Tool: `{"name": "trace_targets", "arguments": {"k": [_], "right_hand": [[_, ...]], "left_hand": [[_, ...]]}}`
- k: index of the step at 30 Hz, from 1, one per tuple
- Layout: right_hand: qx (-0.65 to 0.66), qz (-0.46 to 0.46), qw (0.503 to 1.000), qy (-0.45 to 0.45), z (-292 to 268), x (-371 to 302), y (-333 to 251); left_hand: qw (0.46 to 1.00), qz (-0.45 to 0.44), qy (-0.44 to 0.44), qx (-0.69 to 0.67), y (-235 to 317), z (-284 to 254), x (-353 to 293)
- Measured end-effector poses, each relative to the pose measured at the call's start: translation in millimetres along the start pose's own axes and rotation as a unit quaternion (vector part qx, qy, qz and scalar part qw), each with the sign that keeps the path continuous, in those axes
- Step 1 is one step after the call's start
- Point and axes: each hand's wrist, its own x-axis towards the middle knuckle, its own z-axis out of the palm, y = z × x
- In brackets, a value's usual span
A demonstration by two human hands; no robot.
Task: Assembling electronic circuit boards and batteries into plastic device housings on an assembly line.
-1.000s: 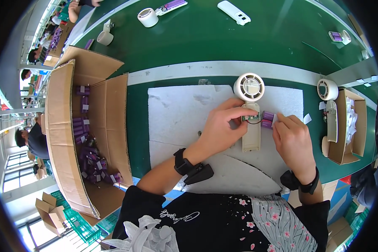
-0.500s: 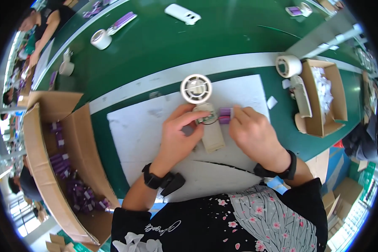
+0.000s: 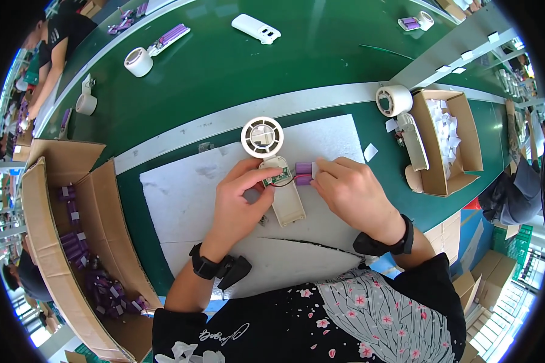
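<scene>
A cream handheld fan (image 3: 290, 209) lies on the white foam sheet, its round grille pointing away from me and its handle casing uncovered. A green circuit board (image 3: 277, 178) shows inside the casing's upper end. My left hand (image 3: 241, 196) grips that end, index finger at the board and thumb at the near side. Just right of the casing is a purple battery pack (image 3: 303, 174), joined to the board side by thin dark and red wires. My right hand (image 3: 351, 190) pinches the pack's right end, by a white patch. Its fingertips are partly hidden.
At left, a tall carton (image 3: 42, 230) holds several purple battery packs. A box (image 3: 469, 145) of white pieces stands right, beside another fan (image 3: 413, 142). Across the green bench lie a white casing (image 3: 256, 28) and more opened fans. A person (image 3: 60, 48) works at far left.
The whole view has shifted slightly, so the bench items sit a little further left. Both hands keep their holds on the fan and the battery pack.
</scene>
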Motion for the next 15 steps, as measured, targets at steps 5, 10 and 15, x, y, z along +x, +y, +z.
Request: {"name": "trace_targets", "arguments": {"k": [5, 10, 15], "right_hand": [[0.005, 0.006, 1.000, 0.017, 2.8, -0.6, 0.4], [0.001, 0.009, 0.999, 0.039, 3.7, -0.3, -2.4], [0.024, 0.021, 0.999, 0.044, 2.9, 2.2, -3.0]], "left_hand": [[1.000, -0.001, -0.010, 0.001, -1.4, -0.4, 0.4], [1.000, 0.003, -0.010, -0.001, 0.1, -1.0, 0.9], [1.000, 0.002, -0.012, 0.003, -0.1, -1.4, 0.9]]}}
